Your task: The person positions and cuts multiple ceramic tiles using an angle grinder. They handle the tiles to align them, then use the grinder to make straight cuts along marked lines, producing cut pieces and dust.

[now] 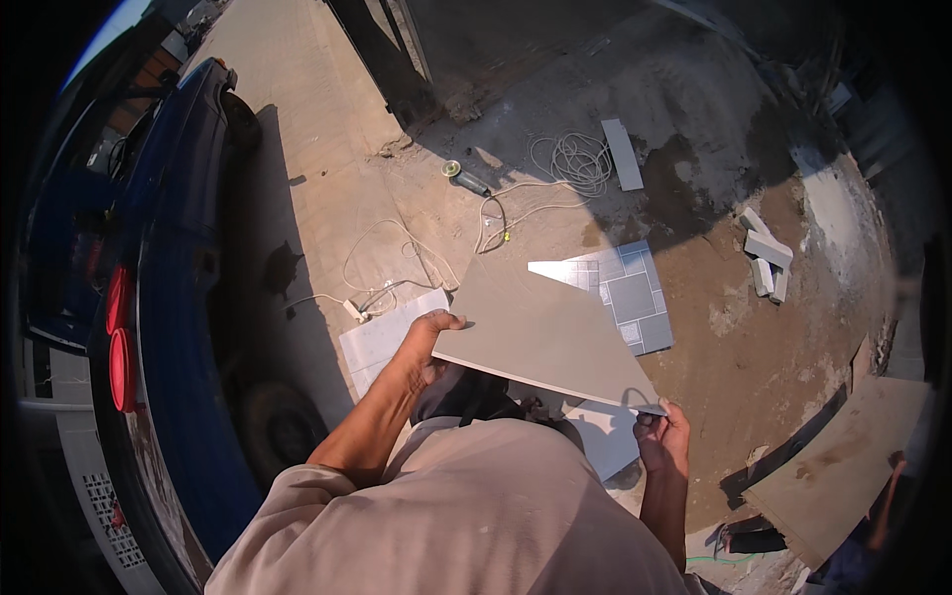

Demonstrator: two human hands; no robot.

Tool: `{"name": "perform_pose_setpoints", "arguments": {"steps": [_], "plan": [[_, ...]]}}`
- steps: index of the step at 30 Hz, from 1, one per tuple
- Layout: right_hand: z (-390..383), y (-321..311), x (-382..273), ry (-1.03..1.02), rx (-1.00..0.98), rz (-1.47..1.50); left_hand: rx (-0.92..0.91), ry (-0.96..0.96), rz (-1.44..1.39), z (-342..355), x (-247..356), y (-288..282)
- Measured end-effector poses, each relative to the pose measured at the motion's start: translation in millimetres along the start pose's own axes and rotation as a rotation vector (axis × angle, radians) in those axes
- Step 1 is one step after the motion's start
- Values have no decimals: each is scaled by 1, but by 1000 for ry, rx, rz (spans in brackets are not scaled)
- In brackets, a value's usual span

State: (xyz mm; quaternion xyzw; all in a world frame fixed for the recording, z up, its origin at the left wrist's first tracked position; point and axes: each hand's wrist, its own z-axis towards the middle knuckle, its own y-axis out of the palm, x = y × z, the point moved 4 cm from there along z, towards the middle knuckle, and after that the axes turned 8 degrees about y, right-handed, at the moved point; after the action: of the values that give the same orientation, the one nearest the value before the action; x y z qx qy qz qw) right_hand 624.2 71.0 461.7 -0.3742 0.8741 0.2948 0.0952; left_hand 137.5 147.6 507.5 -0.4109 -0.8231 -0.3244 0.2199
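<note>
My left hand [436, 347] grips the left edge of a beige-grey board [535, 327], seemingly a cut tile, with a narrow pointed corner. My right hand [661, 428] holds its right corner, fingers curled at the edge. Under the board on the ground lie a grey patterned tile [632, 302], a white sheet [372, 352] at left and another pale piece [600, 441] by my legs. Farther ahead an angle grinder [466, 178] lies with its cord, near a coiled cable [575, 164]. A white power strip [354, 309] is beside the left sheet.
A blue vehicle [169, 397] with red lights runs along my left. A pale strip [622, 154] lies ahead. Stacked offcuts [769, 253] sit at right, and a large stained board [843, 466] at lower right. A dark gate edge [392, 59] stands at the back.
</note>
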Motion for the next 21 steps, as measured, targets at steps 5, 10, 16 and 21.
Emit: {"name": "perform_pose_setpoints", "arguments": {"steps": [5,10,16,21], "plan": [[59,115,-53,22,-154,-100,-6,124,-102,58,69,7],[160,254,-110,8,-170,-139,4,189,-191,186,135,-8],[349,429,-184,120,-27,-345,22,76,-373,406,215,-11],[535,575,-243,214,14,-502,41,110,-526,586,266,-13]]}}
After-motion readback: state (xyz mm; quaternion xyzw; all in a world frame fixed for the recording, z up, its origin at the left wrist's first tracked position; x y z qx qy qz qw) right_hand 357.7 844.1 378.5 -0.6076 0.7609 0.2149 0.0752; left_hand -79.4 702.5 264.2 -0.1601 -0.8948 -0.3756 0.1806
